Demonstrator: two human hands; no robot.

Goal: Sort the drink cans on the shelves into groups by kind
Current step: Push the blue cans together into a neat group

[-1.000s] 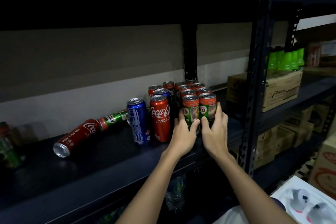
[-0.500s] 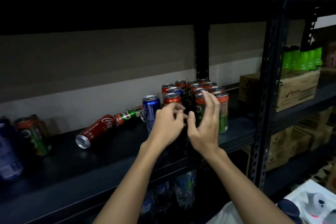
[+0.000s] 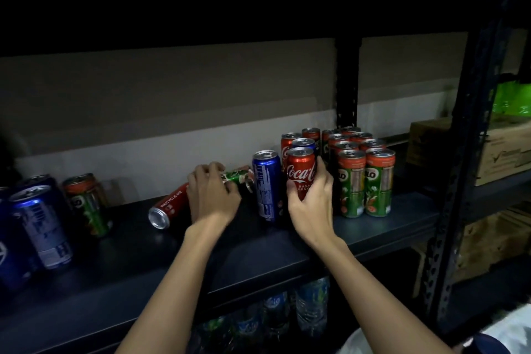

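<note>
Two bare hands reach onto a dark shelf (image 3: pixel 388 227). The right hand (image 3: pixel 311 204) has its fingers wrapped round an upright red cola can (image 3: pixel 300 169). The left hand (image 3: pixel 212 195) curls its fingers round a green can (image 3: pixel 238 177) lying on its side, beside a tipped red can (image 3: pixel 166 208) and a standing blue can (image 3: pixel 266 184). Green cans (image 3: pixel 365 181) stand grouped at right.

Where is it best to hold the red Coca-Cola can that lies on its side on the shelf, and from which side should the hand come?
Probably grip the fallen Coca-Cola can around its middle from above, fingers across the round body. It lies flat with its silver end toward the shelf's front edge; the left hand covers its far end, so the near half is free.
</note>
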